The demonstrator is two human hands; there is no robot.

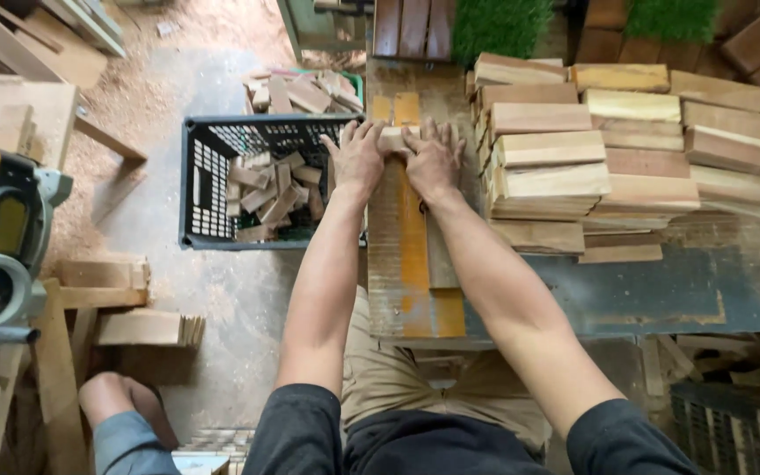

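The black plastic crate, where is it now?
In the head view, the black plastic crate sits on the floor left of the workbench, beside the left hand.

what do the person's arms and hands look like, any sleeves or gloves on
Both hands are bare: no gloves, rings or watch show on the left hand or the right hand. The forearms are uncovered too. Short dark sleeves end above the elbows, part of a dark top.
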